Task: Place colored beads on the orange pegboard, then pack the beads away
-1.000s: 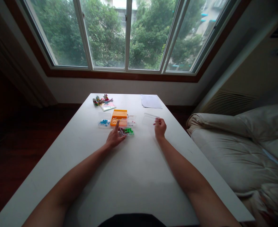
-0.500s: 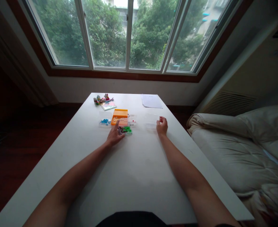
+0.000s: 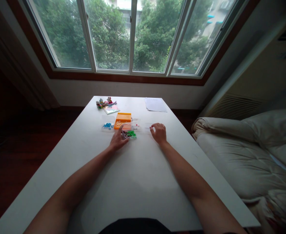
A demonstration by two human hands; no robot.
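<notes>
My left hand (image 3: pixel 118 139) lies on the white table (image 3: pixel 138 175), fingers stretched out, its tips against a small clear box with green pieces (image 3: pixel 130 134) and a pink box (image 3: pixel 127 126). My right hand (image 3: pixel 158 132) rests palm down with fingers curled, its tips on a clear plastic lid (image 3: pixel 146 127) that lies flat on the table. An orange box (image 3: pixel 122 120) stands just behind the pink one. To its left is a clear box with blue pieces (image 3: pixel 107 125), and a clear box with red bits (image 3: pixel 135 124) sits on its right.
Small toy figures (image 3: pixel 103 102) and a pale booklet (image 3: pixel 111 109) lie at the table's far left. A sheet of paper (image 3: pixel 155 104) lies at the far right. A wide window (image 3: pixel 130 35) is behind the table. White bedding (image 3: pixel 250 146) lies to the right.
My right hand has lowered the clear lid onto the table and slid left toward the boxes. The left hand has stayed where it was.
</notes>
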